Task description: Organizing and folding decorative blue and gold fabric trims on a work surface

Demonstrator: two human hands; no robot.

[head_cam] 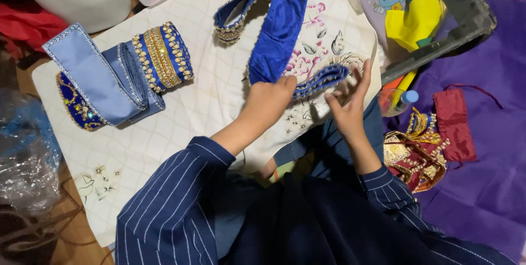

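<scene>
A long royal-blue satin band (279, 29) with gold beaded edging lies across a white quilted cloth (203, 101) printed with flowers. My left hand (271, 101) pinches the band where it folds. From there its narrow end (323, 79) runs to the right. My right hand (350, 101) has its fingers spread and touches that end from the right side. Both sleeves are dark blue with thin white stripes.
A pale blue and royal-blue rolled band (118, 73) with gold trim sits at the left. A maroon and gold embroidered piece (419, 153) lies on purple fabric (487, 172) at the right. A black crate (455, 7), yellow fabric and a small bottle (404, 99) are at top right. Crumpled plastic (24, 155) lies far left.
</scene>
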